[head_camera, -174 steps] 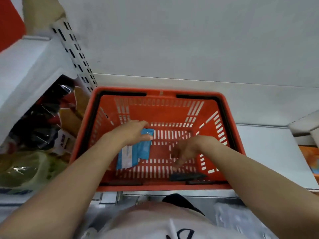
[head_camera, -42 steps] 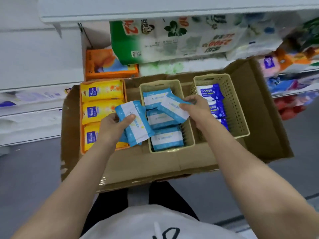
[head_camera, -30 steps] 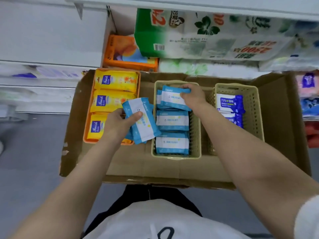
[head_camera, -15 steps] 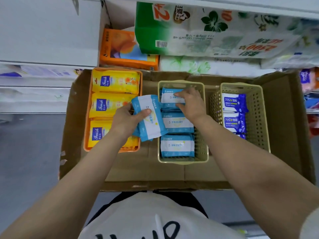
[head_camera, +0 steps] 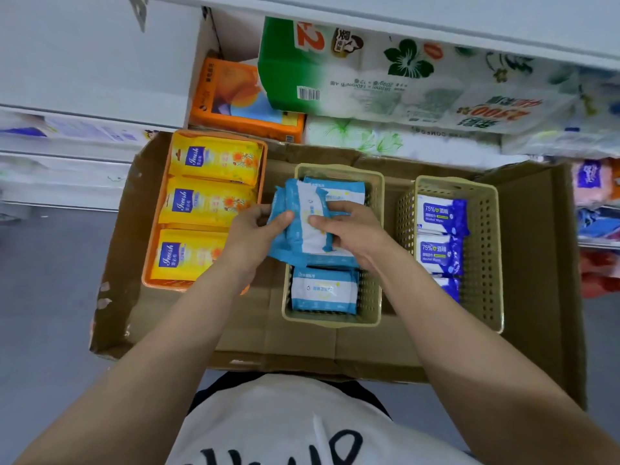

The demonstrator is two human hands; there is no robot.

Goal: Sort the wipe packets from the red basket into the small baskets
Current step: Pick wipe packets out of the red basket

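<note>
Since half a second ago, the right hand [head_camera: 349,236] has left the middle beige basket [head_camera: 375,297] and joined the left hand [head_camera: 255,239]; both now pinch the light-blue wipe packets [head_camera: 302,223] above that basket's left rim. All three baskets sit in a cardboard tray [head_camera: 302,344] (torn along its left edge) before white store shelving [head_camera: 94,62], over grey floor [head_camera: 43,297].

Both hands on a small stack of light-blue wipe packets [head_camera: 303,226] over the middle beige basket [head_camera: 375,250]: left hand [head_camera: 250,238] grips its left edge, right hand [head_camera: 349,234] pinches the top packet. Cardboard box [head_camera: 536,263] holds the baskets.
</note>
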